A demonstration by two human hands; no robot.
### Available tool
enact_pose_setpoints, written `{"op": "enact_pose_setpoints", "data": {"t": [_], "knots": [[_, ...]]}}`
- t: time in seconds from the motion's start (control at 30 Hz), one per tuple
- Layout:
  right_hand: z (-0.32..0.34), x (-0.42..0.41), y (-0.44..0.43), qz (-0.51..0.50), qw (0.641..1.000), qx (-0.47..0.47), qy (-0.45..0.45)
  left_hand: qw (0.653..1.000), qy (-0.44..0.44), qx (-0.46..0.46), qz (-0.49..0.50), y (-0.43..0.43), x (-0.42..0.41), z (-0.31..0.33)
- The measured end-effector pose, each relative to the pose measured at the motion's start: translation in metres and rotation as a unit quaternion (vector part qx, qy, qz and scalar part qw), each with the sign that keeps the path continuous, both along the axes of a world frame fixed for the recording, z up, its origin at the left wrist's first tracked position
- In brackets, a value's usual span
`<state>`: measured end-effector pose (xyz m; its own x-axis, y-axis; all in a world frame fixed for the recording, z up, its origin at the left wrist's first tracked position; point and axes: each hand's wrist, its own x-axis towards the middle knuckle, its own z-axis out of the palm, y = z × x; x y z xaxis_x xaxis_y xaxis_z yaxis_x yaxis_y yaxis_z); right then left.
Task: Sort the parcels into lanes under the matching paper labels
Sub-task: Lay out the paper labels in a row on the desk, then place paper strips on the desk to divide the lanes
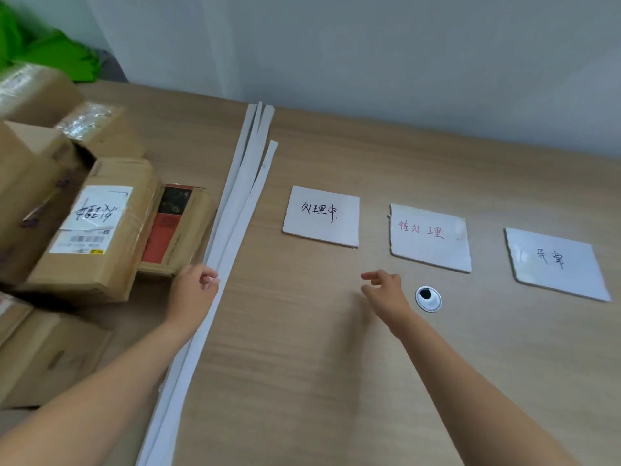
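**Parcels piled at the desk's left**

We see the parcels [87,230] stacked left of the white strips [235,203]. The left hand [196,290] pinches the strips' edge with curled fingers. The right hand [384,290] hovers with fingers loosely apart, near the paper labels [321,215].

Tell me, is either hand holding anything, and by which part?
The left hand pinches the strips at their left edge, about midway along. The right hand holds nothing, fingers loosely curled above the table.
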<state>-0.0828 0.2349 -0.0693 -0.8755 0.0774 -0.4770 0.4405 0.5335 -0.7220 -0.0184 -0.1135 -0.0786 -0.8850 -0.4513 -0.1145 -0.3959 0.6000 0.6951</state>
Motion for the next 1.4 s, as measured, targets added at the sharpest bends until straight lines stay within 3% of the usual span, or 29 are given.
{"op": "enact_pose_setpoints", "data": {"t": [0.07,0.13,0.2,0.63,0.87,1.0,1.1,1.4], "knots": [[0.02,0.017,-0.001,0.009,1.0,0.007,0.004,0.993,-0.073,-0.086,-0.025,-0.01,0.032,-0.005],[0.035,0.034,-0.003,0.031,0.999,0.016,0.005,0.978,-0.167,-0.122,-0.013,-0.007,0.06,-0.011],[0.047,0.054,-0.004,0.048,0.999,0.019,0.004,0.968,-0.204,-0.143,-0.012,0.002,0.08,-0.016],[0.077,0.132,0.007,0.045,0.997,0.058,0.016,0.977,-0.175,-0.114,-0.051,0.058,0.136,-0.011],[0.074,0.149,-0.011,0.051,0.998,0.022,-0.007,0.973,-0.177,-0.143,-0.05,0.07,0.151,-0.011],[0.078,0.149,-0.017,0.055,0.998,0.008,-0.013,0.987,-0.141,-0.073,0.001,0.07,0.157,-0.007],[0.079,0.149,-0.022,0.055,0.998,0.013,-0.03,0.986,-0.161,-0.052,-0.002,0.064,0.162,-0.004],[0.042,0.16,-0.128,0.229,0.964,0.105,-0.084,0.975,-0.204,-0.087,-0.035,0.072,0.178,-0.006]]}}
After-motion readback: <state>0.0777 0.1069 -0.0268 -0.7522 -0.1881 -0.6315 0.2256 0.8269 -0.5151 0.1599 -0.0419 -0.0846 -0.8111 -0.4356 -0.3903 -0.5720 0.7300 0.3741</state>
